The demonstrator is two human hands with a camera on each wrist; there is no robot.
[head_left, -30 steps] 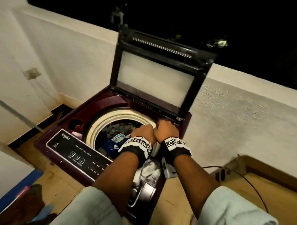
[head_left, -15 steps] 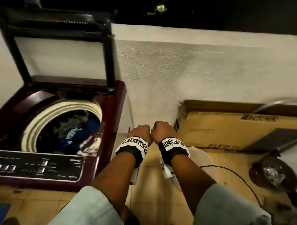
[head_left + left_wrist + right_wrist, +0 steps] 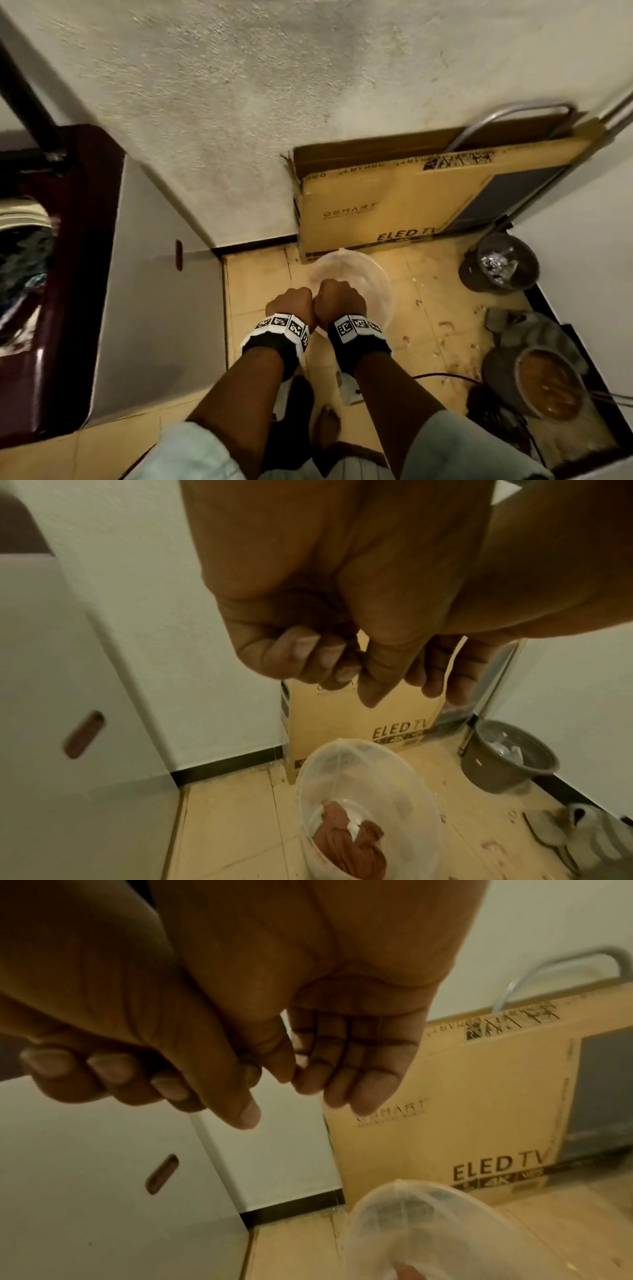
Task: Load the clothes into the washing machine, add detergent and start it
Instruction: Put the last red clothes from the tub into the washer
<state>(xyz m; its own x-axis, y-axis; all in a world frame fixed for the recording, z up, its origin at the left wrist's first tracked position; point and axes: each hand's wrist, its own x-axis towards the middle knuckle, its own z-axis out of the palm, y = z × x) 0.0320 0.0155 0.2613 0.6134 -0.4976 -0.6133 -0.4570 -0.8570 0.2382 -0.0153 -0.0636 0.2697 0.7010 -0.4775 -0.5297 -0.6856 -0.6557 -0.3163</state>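
The maroon-topped washing machine point(image 3: 85, 205) stands at the left edge of the head view, lid up, with clothes point(image 3: 20, 260) showing in its drum. A translucent plastic tub point(image 3: 383, 274) sits on the floor to its right. In the left wrist view the tub point(image 3: 342, 750) holds a reddish-brown garment point(image 3: 346, 842). My left hand point(image 3: 289, 305) and right hand point(image 3: 337, 301) hang above the tub, knuckles pressed together. The left hand point(image 3: 308, 656) is curled with nothing in it. The right hand point(image 3: 346, 1074) has bent fingers and holds nothing. No detergent is in view.
A cardboard TV box point(image 3: 394, 205) leans on the wall behind the tub. At the right stand a grey bin point(image 3: 496, 263) holding crumpled material and a pot point(image 3: 548, 387) of brown liquid. A black cable point(image 3: 442, 377) runs across the tiles. Shoes point(image 3: 582, 831) lie near the right wall.
The view has swung right, from the open drum to the floor beside the machine. Both fists stayed pressed together and went from over the drum to above the plastic tub.
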